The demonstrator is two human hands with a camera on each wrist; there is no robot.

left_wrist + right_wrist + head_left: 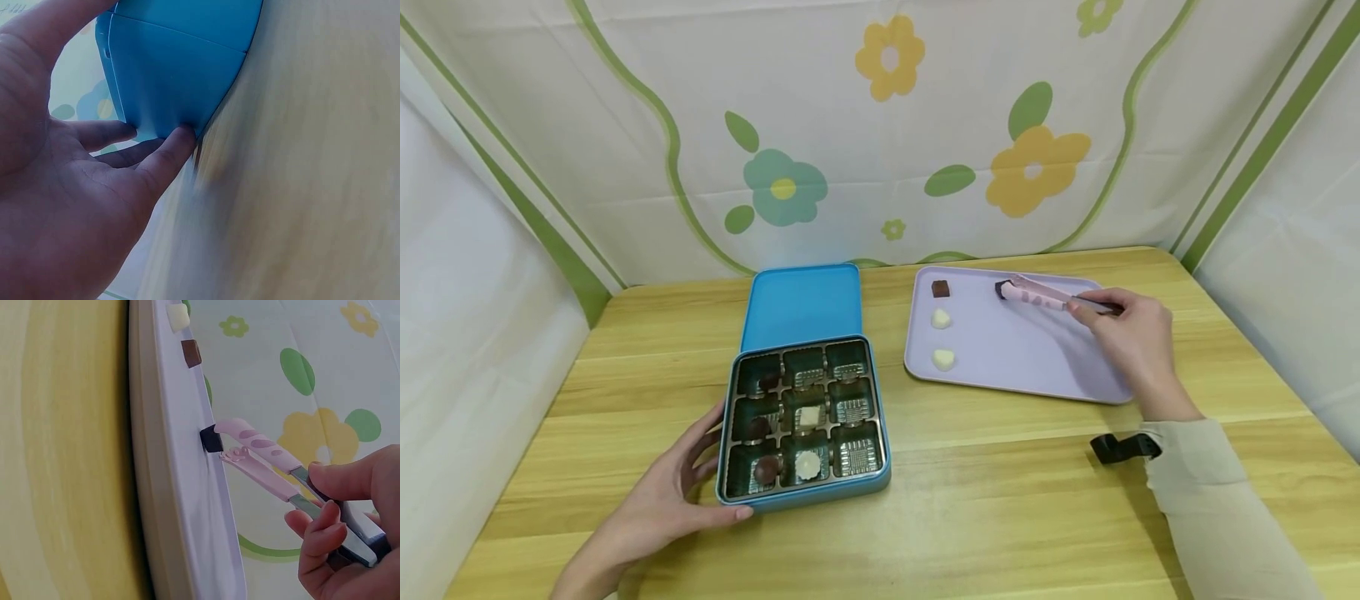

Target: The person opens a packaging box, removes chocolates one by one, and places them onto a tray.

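Observation:
My right hand (pixel 1138 337) holds a pair of tongs (pixel 1037 293) with pink tips. Those tips reach a dark chocolate (pixel 212 439) near the back of the lilac tray (pixel 1022 367). In the right wrist view the two tong arms stand apart, their ends right at the chocolate. At the left, my left hand (pixel 662 492) grips the near left corner of a blue tin box (pixel 820 498), thumb along the front and fingers against the left side (pixel 169 75). Dark chocolates (pixel 767 469) sit in the box's left column. Two white chocolates (pixel 808 465) occupy middle-column compartments.
Along the tray's left side stand a brown chocolate (pixel 940 288) and two white ones, one heart-like (pixel 943 359). The blue lid (pixel 805 304) lies behind the tin. A black strap piece (pixel 1123 448) sticks out by the right sleeve. A flowered cloth (pixel 887 133) hangs behind the table.

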